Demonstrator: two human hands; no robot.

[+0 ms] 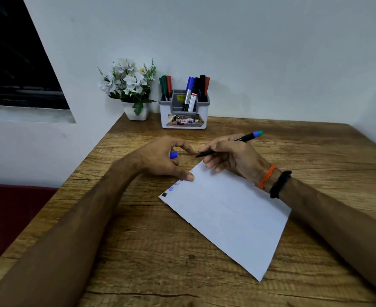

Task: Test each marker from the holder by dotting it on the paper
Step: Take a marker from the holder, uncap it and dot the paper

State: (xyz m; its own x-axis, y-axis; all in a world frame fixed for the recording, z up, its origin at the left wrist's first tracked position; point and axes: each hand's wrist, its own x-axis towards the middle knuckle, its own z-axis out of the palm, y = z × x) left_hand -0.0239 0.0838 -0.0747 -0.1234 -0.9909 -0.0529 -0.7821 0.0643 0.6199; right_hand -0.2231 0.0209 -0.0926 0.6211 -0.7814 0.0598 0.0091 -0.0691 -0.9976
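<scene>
Paper (227, 216) lay on table (138, 251), marks at its 10 o'clock corner. Left hand (162, 158) curled round blue cap (173, 155), fingertip on paper. Right hand (231, 156) pinched uncapped marker (229, 146), nib probably above paper. Holder (183, 116) with markers stood at 12 o'clock.

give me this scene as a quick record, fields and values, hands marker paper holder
left hand: grips blue cap, one fingertip on the paper edge
right hand: holds uncapped marker, tip pointing left, above the table
paper: flat on table, blue and black marks near its left corner
holder: at the wall, several markers upright
beside holder: flower pot
</scene>
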